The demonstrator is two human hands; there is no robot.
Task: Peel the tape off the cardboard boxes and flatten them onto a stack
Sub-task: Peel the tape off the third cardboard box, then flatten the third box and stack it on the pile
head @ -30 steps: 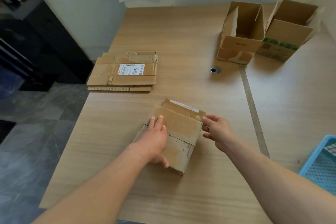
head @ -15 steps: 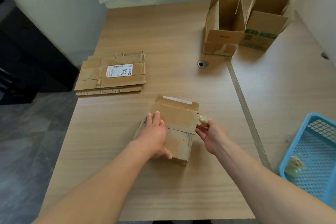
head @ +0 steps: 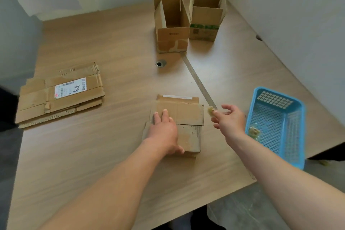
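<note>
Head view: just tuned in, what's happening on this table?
A person works at the wooden table. The left hand presses flat on the small brown cardboard box in front, while the right hand pinches a crumpled wad of peeled tape near the blue plastic mesh basket, which holds another tape wad. A stack of flattened cardboard lies left; two open brown boxes stand at the back.

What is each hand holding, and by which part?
Right hand pinches a small tape wad by its edge. Left hand grips nothing, pressing flat on the cardboard box.
</note>
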